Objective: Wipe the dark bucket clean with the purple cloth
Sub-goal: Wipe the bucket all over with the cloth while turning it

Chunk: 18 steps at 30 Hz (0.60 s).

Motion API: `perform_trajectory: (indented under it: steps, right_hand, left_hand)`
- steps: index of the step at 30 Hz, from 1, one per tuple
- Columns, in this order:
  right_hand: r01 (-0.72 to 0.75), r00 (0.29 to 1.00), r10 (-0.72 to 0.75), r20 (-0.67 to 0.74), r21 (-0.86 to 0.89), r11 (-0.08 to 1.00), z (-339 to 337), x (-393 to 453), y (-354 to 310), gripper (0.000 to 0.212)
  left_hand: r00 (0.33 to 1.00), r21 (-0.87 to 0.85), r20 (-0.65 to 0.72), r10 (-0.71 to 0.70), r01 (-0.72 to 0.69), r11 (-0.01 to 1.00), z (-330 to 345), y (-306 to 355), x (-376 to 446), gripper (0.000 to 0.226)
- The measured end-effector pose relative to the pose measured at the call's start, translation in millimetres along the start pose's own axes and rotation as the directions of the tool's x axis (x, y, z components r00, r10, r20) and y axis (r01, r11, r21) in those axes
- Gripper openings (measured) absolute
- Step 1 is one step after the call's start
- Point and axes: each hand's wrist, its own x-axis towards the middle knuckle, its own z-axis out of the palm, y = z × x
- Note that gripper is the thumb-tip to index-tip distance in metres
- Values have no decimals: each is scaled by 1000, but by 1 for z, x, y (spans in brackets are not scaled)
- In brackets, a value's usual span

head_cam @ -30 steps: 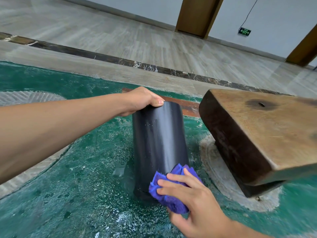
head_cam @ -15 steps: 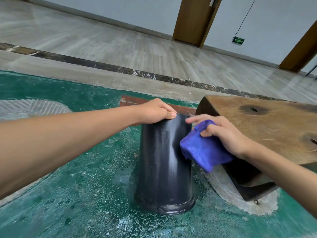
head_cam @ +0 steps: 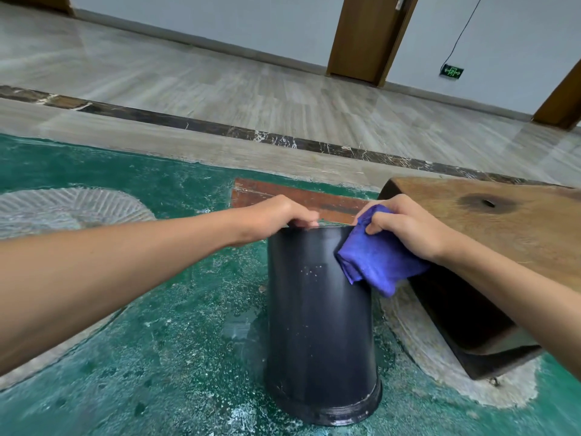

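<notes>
On green wet floor (head_cam: 125,357): dark bucket (head_cam: 317,325) standing upside down, beside wooden bench (head_cam: 503,247). Left hand (head_cam: 276,218) closed over top edge, steadying. Right hand (head_cam: 405,228) clenched around purple cloth (head_cam: 377,262), pressed against upper right side of bucket.

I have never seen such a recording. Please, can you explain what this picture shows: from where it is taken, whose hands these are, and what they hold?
The camera sits on a person's head and looks down at their own two bare hands. A dark bucket stands upside down on a worn green floor. The left hand grips its top edge. The right hand presses a purple cloth against the bucket's upper side. A wooden bench is at the right.
</notes>
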Motion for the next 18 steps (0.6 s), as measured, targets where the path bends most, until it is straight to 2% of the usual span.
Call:
perform_trajectory:
  steps: [3, 7, 11, 14, 16, 18]
  right_hand:
    - [-20, 1000, 20, -20, 16, 1000, -7, -2, 7, 61]
    - [-53, 996, 55, -64, 31, 998, -9, -3, 18, 56]
    - [-97, 985, 114, -127, 137, 986, -11, -9, 26, 39]
    - [-65, 947, 140, -289, 255, 965, -9, -14, 29, 29]
    - [-10, 866, 155, -476, 293, 956, -9, -16, 27, 20]
    - [33, 795, 163, -585, 310, 950, -9, -17, 22, 18]
  left_hand:
    - [995, 86, 93, 23, -31, 996, -16, -15, -6, 21]
    - [990, 214, 128, 67, -93, 972, -14, -19, -3, 21]
    - [990, 158, 120, 72, -91, 983, -6, -19, 2, 23]
    - [993, 140, 98, 68, -81, 987, -6, -21, 4, 32]
    - [995, 139, 80, 59, -69, 988, -7, -24, 5, 34]
    - [997, 132, 63, 52, -60, 989, -9, -27, 6, 32]
